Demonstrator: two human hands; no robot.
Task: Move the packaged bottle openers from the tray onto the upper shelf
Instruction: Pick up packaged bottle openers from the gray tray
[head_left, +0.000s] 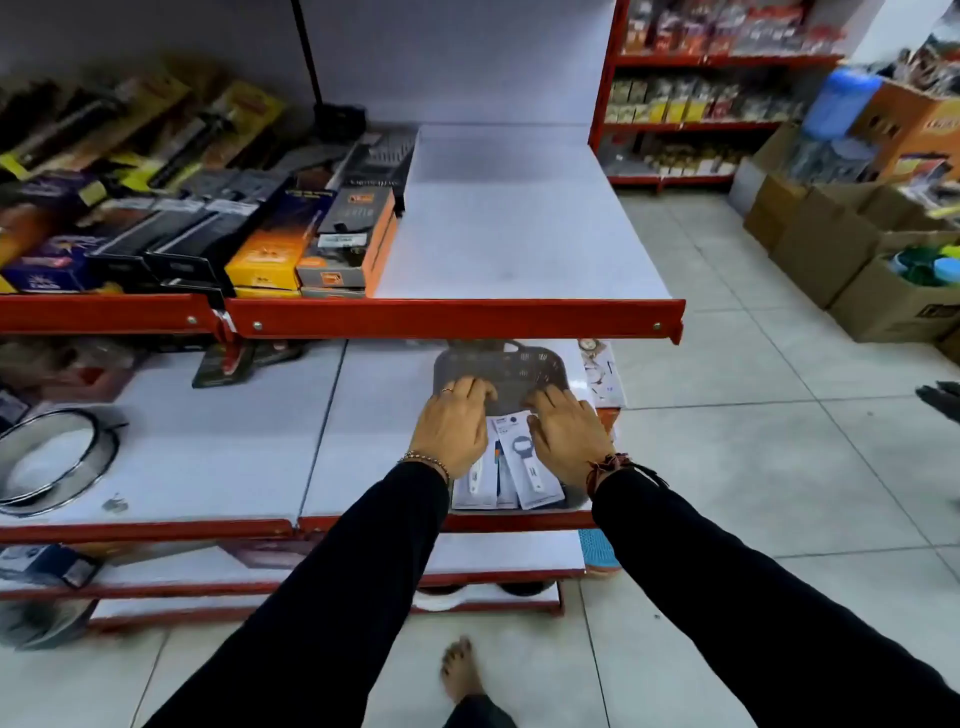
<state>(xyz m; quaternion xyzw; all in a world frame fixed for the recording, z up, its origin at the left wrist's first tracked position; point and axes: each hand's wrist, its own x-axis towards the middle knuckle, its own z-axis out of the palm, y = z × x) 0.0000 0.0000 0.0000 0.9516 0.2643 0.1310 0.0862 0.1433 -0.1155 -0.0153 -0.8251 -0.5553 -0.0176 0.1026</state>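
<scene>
The bottle openers (511, 462) lie between both spread hands, long axes toward 12 o'clock; the right hand (566, 436) seems nearer, the left hand (457, 428) beside.

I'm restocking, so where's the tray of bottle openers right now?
In the head view, the grey tray sits on the lower shelf's right end, under the upper shelf, with both hands over it.

Single view: head-worn, wide-angle, facing forward and down, close above the red shelves (452, 318) and tiled floor (753, 467).
</scene>
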